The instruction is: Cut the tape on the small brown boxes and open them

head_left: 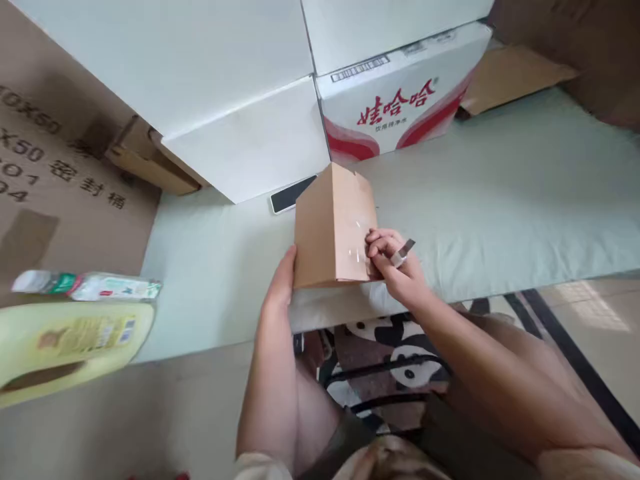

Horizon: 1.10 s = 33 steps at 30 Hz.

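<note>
A small brown cardboard box [314,230] stands tilted near the front edge of the covered table, clear tape shining on its right-hand face. Against its left side lies my left hand [286,270], thumb up along the cardboard and the other fingers hidden; it steadies the box. My right hand [393,257] is closed at the lower right edge of that taped face, fingertips touching it. From between its fingers sticks the end of a small flat utility knife [403,253], grey and whitish; its working end is hidden.
Behind the box lies a dark, white-rimmed phone-like slab [293,195]. White cartons [255,147] and a red-lettered carton [395,110] line the back. On the left are a large brown carton [75,213], a clear bottle [115,287] and a yellow jug [100,333].
</note>
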Motion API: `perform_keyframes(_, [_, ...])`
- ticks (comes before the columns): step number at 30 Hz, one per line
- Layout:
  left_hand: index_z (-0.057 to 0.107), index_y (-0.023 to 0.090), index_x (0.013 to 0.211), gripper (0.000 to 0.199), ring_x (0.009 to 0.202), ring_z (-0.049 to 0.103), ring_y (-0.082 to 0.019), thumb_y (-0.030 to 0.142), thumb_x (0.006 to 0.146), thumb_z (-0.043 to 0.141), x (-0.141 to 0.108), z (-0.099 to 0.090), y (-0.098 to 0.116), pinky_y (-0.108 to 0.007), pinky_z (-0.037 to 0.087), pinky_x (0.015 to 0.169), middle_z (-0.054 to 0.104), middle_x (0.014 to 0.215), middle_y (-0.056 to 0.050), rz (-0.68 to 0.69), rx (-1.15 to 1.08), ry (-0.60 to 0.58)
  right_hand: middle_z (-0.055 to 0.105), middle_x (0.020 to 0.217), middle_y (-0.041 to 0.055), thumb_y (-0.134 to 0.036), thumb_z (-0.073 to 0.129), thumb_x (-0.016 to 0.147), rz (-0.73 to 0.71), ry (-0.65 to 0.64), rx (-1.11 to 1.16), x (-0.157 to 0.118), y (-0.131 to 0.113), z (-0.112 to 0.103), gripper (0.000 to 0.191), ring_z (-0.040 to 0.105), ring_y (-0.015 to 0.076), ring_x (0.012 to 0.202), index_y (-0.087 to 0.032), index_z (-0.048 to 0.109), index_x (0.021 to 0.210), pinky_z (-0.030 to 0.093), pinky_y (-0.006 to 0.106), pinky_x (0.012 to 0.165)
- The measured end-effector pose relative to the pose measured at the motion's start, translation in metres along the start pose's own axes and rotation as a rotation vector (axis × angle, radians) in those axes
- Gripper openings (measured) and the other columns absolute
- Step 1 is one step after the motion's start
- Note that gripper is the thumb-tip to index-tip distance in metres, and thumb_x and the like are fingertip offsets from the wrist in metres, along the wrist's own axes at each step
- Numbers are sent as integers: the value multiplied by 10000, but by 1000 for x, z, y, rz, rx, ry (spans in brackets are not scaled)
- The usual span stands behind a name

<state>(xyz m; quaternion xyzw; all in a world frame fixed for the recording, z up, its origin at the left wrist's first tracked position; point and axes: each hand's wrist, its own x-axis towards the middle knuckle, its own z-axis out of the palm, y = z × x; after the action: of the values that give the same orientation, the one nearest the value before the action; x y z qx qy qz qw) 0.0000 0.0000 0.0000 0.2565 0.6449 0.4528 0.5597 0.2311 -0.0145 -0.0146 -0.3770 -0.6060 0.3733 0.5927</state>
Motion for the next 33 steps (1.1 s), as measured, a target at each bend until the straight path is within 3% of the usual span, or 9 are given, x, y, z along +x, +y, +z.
perform_keyframes(27, [764,224,1040,410,1347,633,-293,574,891,612,8,-6,-9,-394,458,1184,782,1256,-58,73,41,-2,621,1064,53,-112,517,895,28,-3,-35,-2,-3,-1,183,634,228,1132,-266,598,838,476,524,1118])
perform_keyframes(33, [758,230,968,379,1325,643,-300,574,866,636,8,-5,-9,-400,486,1155,809,1146,-52,81,35,6,618,1066,53,-117,525,901,24,-4,-52,-2,-4,-3,179,634,229,1119,-263,608,837,487,516,1101])
